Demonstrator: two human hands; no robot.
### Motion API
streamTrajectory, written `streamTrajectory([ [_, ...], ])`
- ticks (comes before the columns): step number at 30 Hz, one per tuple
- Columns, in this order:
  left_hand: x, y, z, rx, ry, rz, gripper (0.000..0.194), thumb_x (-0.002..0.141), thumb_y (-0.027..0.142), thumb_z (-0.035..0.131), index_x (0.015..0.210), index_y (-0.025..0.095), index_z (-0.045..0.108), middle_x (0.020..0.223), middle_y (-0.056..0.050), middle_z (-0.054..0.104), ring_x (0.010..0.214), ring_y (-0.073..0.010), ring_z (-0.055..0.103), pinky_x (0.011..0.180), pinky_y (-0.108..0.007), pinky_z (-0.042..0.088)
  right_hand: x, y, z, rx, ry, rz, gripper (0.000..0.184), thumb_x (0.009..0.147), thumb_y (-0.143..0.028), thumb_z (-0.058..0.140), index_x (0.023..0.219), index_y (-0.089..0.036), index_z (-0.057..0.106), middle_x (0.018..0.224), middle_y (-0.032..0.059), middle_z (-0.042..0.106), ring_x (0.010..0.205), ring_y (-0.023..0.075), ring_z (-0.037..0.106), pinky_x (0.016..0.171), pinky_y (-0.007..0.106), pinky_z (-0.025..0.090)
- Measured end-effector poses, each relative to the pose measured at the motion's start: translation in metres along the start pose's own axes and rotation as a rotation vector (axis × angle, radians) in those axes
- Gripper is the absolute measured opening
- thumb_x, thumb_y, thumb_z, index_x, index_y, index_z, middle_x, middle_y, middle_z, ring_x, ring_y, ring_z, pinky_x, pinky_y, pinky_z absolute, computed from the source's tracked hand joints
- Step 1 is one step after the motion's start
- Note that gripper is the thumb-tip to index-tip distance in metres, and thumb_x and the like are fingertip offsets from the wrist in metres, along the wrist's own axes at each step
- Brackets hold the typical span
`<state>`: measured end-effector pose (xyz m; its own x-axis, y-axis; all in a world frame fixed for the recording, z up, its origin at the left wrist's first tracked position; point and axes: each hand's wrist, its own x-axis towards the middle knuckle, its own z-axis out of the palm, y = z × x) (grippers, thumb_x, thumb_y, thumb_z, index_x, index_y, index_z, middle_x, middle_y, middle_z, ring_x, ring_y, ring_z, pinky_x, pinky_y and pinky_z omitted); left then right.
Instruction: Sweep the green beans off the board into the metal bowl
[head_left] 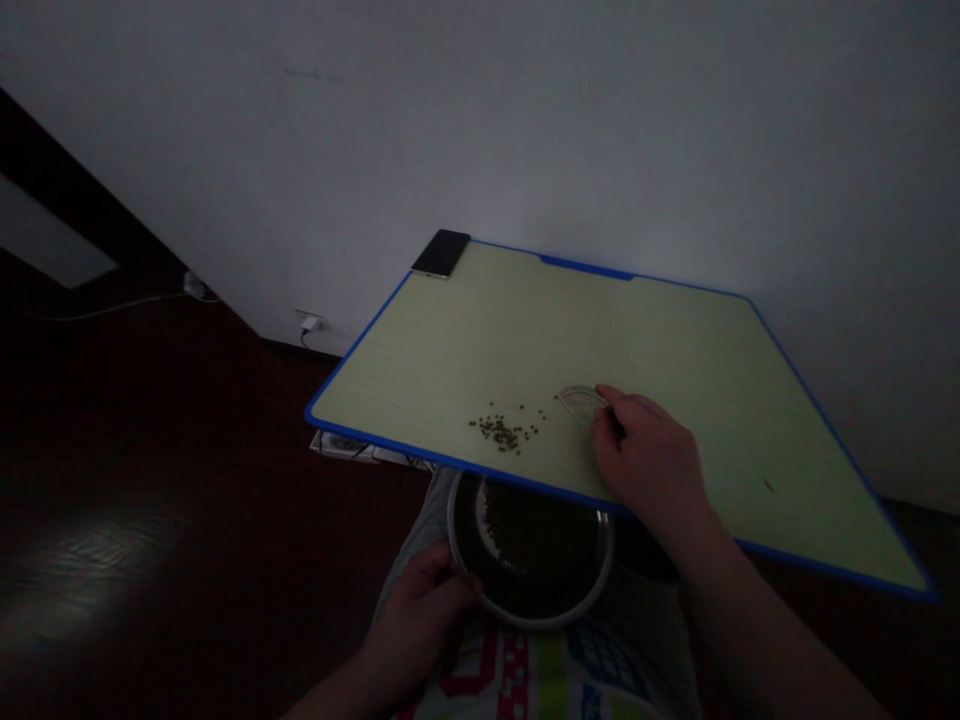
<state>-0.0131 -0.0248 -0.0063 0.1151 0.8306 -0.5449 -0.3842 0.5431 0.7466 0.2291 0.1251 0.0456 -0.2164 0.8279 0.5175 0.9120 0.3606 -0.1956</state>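
Note:
My right hand (649, 450) pinches a clear protractor (581, 402) against the top of a pale green table (660, 340) with a blue rim. Just left of the protractor lies a loose scatter of small brown grains (504, 432), too small to name. Below the table's near edge, my left hand (424, 610) grips the rim of a round metal bowl (534, 618) on my lap. Dark green, small-grained contents (536, 530) fill part of the bowl. The table edge hides the bowl's far side.
At the table's far left corner rests a dark phone or tablet (442, 253). A small dark sliver (769, 486) lies on the right part of the table. Behind stands a white wall (525, 120) with a plugged-in charger (310, 325). The floor (187, 520) is dark red.

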Motion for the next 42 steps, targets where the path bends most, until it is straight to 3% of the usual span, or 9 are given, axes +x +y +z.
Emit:
streamTrajectory([
  [5, 0.002, -0.002, -0.001, -0.034, -0.03, -0.029, 0.015, 0.067, 0.026, 0.081, 0.081, 0.022, 0.086, 0.084, -0.005, 0.09, 0.087, -0.0348, 0.082, 0.091, -0.047, 0.06, 0.005, -0.003, 0.0, 0.063, -0.02, -0.069, 0.037, 0.101, -0.021, 0.053, 0.123, -0.008, 0.08, 0.105, 0.0186, 0.084, 0.092, 0.0291, 0.08, 0.082, 0.042, 0.065],
  [13, 0.002, 0.005, 0.003, -0.04, -0.038, -0.028, 0.014, 0.066, 0.027, 0.082, 0.079, 0.023, 0.086, 0.085, -0.004, 0.091, 0.091, -0.0383, 0.083, 0.095, -0.051, 0.061, 0.008, -0.007, -0.002, 0.136, -0.1, -0.205, 0.037, 0.105, -0.017, 0.051, 0.127, -0.01, 0.079, 0.102, 0.0155, 0.083, 0.086, 0.0271, 0.079, 0.08, 0.041, 0.065],
  [21, 0.004, -0.002, 0.001, -0.047, -0.021, -0.058, 0.012, 0.067, 0.027, 0.084, 0.078, 0.023, 0.084, 0.08, -0.004, 0.089, 0.09, -0.0357, 0.082, 0.096, -0.049, 0.06, 0.008, -0.011, -0.003, 0.199, -0.122, -0.347, 0.036, 0.105, -0.013, 0.051, 0.124, -0.012, 0.081, 0.096, 0.0134, 0.083, 0.085, 0.0244, 0.077, 0.08, 0.038, 0.063],
  [26, 0.004, -0.002, 0.001, -0.059, -0.02, -0.066, 0.013, 0.066, 0.026, 0.083, 0.079, 0.023, 0.084, 0.078, -0.003, 0.088, 0.084, -0.0344, 0.081, 0.092, -0.049, 0.06, 0.002, -0.012, -0.011, 0.209, -0.066, -0.312, 0.033, 0.106, -0.015, 0.052, 0.124, -0.015, 0.079, 0.1, 0.0122, 0.083, 0.087, 0.0242, 0.078, 0.08, 0.038, 0.064],
  [31, 0.005, 0.0, 0.001, -0.038, -0.009, -0.068, 0.014, 0.066, 0.027, 0.083, 0.079, 0.024, 0.085, 0.081, -0.003, 0.089, 0.09, -0.0361, 0.081, 0.096, -0.051, 0.06, -0.013, -0.011, -0.02, 0.173, -0.039, -0.269, 0.03, 0.104, -0.017, 0.053, 0.117, -0.01, 0.08, 0.09, 0.0132, 0.082, 0.076, 0.0245, 0.077, 0.072, 0.037, 0.064],
  [39, 0.006, -0.007, -0.003, -0.026, -0.056, -0.04, 0.016, 0.071, 0.025, 0.08, 0.085, 0.023, 0.088, 0.09, -0.006, 0.09, 0.095, -0.0363, 0.082, 0.1, -0.05, 0.059, -0.014, -0.012, -0.016, 0.15, -0.021, -0.221, 0.032, 0.103, -0.016, 0.053, 0.117, -0.008, 0.08, 0.09, 0.0137, 0.082, 0.075, 0.0244, 0.078, 0.07, 0.037, 0.066],
  [42, 0.006, -0.011, -0.005, 0.0, -0.023, -0.01, 0.014, 0.072, 0.024, 0.08, 0.084, 0.021, 0.087, 0.086, -0.007, 0.089, 0.091, -0.0348, 0.082, 0.097, -0.049, 0.06, -0.012, -0.012, -0.017, 0.155, -0.013, -0.214, 0.031, 0.102, -0.016, 0.054, 0.116, -0.008, 0.08, 0.091, 0.0144, 0.083, 0.077, 0.0252, 0.079, 0.071, 0.037, 0.066],
])
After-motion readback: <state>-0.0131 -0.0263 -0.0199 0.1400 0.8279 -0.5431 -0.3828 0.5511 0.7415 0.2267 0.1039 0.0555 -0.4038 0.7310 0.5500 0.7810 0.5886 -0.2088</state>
